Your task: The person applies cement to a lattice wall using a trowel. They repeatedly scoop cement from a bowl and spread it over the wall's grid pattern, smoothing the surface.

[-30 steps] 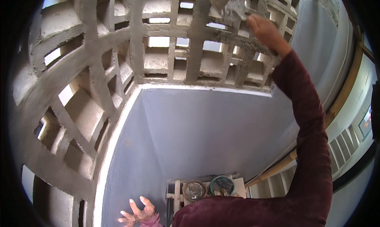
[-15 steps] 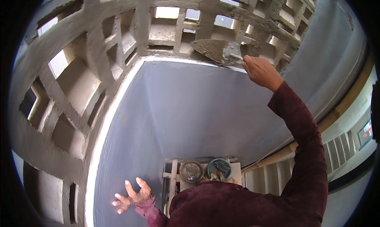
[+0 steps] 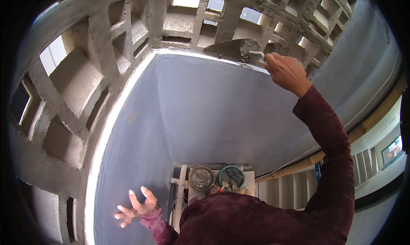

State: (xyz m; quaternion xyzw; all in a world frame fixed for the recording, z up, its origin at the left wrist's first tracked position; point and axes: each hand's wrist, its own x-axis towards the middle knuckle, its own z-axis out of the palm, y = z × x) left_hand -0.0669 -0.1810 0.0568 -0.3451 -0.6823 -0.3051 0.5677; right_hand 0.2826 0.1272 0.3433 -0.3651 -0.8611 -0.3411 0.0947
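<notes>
My right hand (image 3: pixel 287 73) is closed round the handle of a pointed trowel (image 3: pixel 230 51), reaching up at the upper right. The trowel's broad blade, smeared with grey mortar, points left along the lower edge of the openwork block wall (image 3: pixel 171 23). Just beneath the blade runs a bright white ledge (image 3: pixel 188 53) topping the smooth grey-blue wall (image 3: pixel 213 108). At lower left my left hand (image 3: pixel 139 205) holds nothing, its whitened fingers spread in front of the left grey-blue wall (image 3: pixel 132 159). Whether its fingertips touch that wall I cannot tell.
Below me a platform of poles and boards (image 3: pixel 183 189) carries a round container of grey mix (image 3: pixel 201 178) and a green bucket (image 3: pixel 232 176) with tools in it. A bamboo pole (image 3: pixel 294 170) slants along the right, above stairs (image 3: pixel 286 189).
The view has shifted slightly. The trowel's blade has turned a little and stays by the ledge, still in my right hand. My left hand remains spread at the lower left.
</notes>
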